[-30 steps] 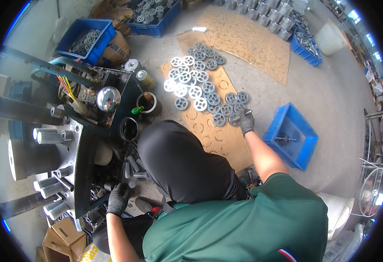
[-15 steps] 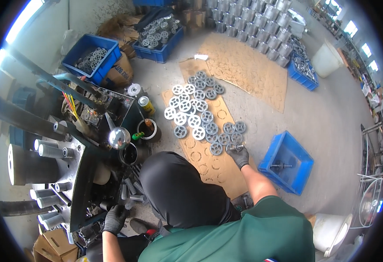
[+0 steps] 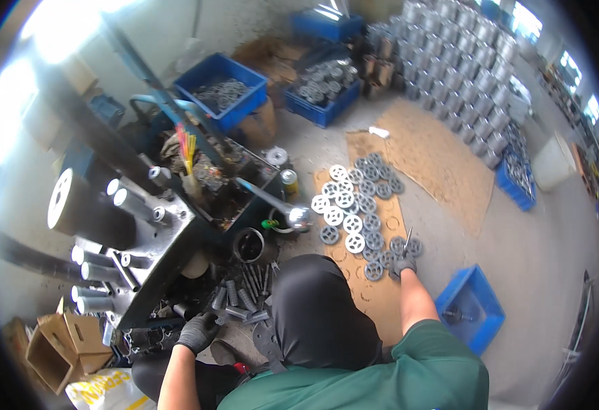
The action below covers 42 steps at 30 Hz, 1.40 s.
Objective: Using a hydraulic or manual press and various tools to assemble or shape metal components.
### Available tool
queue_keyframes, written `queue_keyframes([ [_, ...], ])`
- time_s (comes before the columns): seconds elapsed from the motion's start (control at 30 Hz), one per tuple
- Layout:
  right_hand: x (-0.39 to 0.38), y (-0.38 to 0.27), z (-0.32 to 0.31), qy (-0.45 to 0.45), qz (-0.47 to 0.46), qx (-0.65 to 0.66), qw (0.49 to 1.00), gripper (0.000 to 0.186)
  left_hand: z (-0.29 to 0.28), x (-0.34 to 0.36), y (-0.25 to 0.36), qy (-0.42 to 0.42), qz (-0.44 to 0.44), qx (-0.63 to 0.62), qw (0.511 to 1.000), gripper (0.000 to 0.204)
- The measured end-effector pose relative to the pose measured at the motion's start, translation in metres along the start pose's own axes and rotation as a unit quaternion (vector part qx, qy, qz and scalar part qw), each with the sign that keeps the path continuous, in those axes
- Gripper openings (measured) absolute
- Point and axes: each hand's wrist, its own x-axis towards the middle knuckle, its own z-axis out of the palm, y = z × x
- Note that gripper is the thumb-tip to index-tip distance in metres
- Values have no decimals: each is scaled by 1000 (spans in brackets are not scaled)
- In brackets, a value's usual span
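Note:
My right hand, in a dark grey glove, is at the near right edge of a group of spoked metal wheels. Its fingers are closed on a thin metal shaft that points upward over the wheels. Lower left, my gloved left hand is curled beside the machine, near several dark threaded metal cylinders on the floor. A small grey piece shows at its fingertips; what those fingers hold is not clear. The wheels, some bright and some darker, lie on a cardboard sheet.
A blue bin with a metal part inside stands at right. The machine plate with protruding cylinders fills the left. A ball-ended lever juts out above a round pot. Stacked metal cylinders and parts-filled bins stand behind.
The whole view has swung, so the scene sits further right. The shaft in my right hand now points upward. My left hand stays low by the machine.

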Motion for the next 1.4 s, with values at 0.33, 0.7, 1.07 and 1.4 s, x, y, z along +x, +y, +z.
queue_keyframes([
  [0.33, -40, 11, 51, 232, -235, -155, 931, 51, -20, -16, 26, 41, 26, -1, 999, 46],
  [0.7, -80, 1, 24, 310, -319, -227, 866, 68, -21, -15, 28, 104, 92, 33, 990, 45],
  [1.07, -109, -20, -18, 156, -388, -223, 881, 63, -44, -20, 58, 50, 112, 64, 990, 48],
  [1.4, -229, -298, -116, -67, -571, -266, 774, 61, -68, -17, 87, 200, 173, -66, 962, 45],
])
